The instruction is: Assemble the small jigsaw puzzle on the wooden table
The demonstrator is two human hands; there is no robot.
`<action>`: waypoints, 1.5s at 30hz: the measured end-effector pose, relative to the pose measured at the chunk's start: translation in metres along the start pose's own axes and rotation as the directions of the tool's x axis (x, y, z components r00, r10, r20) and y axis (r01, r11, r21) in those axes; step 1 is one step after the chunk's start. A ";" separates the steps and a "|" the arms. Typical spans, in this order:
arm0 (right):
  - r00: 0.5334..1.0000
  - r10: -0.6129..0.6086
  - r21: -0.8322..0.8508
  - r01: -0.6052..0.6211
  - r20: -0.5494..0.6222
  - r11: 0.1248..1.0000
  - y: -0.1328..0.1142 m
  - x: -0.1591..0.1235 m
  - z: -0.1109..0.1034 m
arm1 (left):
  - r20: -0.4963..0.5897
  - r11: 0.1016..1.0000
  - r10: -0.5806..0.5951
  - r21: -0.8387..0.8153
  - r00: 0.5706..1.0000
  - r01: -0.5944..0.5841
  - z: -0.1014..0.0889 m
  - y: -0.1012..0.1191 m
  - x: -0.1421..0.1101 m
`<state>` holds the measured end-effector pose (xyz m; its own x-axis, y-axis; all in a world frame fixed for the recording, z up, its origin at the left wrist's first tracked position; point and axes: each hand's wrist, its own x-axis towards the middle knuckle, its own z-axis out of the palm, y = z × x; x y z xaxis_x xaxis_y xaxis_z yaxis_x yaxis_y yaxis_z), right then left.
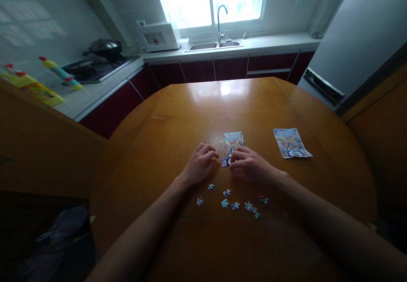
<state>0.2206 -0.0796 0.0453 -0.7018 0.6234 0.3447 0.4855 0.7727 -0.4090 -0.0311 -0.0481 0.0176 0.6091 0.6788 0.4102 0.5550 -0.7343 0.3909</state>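
Closest to me on the brown wooden desk point(178, 116) sits a small clump of pieces point(249, 206), with a blue-tinged piece point(235, 206) beside it and a pale teal piece point(224, 203) next along. A speckled piece point(200, 201) lies out left, a darker piece point(263, 199) out right, and just beyond come a bluish piece point(226, 192) and a dark-and-light piece point(211, 186). Past those, here's my right grip point(251, 165), narrow, fingers bunched over the lower right of the partly built puzzle point(233, 138); I cannot tell whether a piece is pinched under them! My left grip point(200, 162) is loosely curled just beside the puzzle's left edge, and whether anything is tucked inside I cannot tell. The puzzle lies flat, straight ahead, its upper part in plain view. Over to the right, well apart, rests a creased picture sheet point(291, 143). Far back: the white microwave point(155, 38), the double sink point(202, 46), the curved tap point(218, 25) and a bright window point(187, 2)
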 end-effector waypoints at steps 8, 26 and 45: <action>0.939 -0.046 0.025 0.040 0.340 0.999 -0.038 -0.013 -0.009 | -0.003 1.000 -0.007 -0.002 1.000 0.007 0.001 -0.002 -0.001; 0.975 0.026 -0.109 -0.002 0.223 0.994 -0.036 -0.011 0.027 | -0.014 1.000 -0.005 -0.011 1.000 0.005 0.001 -0.001 0.000; 0.923 0.367 -0.040 -0.374 -0.117 0.927 -0.004 0.002 0.033 | -0.011 1.000 0.008 -0.028 1.000 -0.009 0.001 0.004 0.002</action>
<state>0.1998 -0.0855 0.0203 -0.4086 0.8730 0.2665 0.7329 0.4878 -0.4742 -0.0270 -0.0501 0.0188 0.6074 0.6726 0.4226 0.5336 -0.7396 0.4102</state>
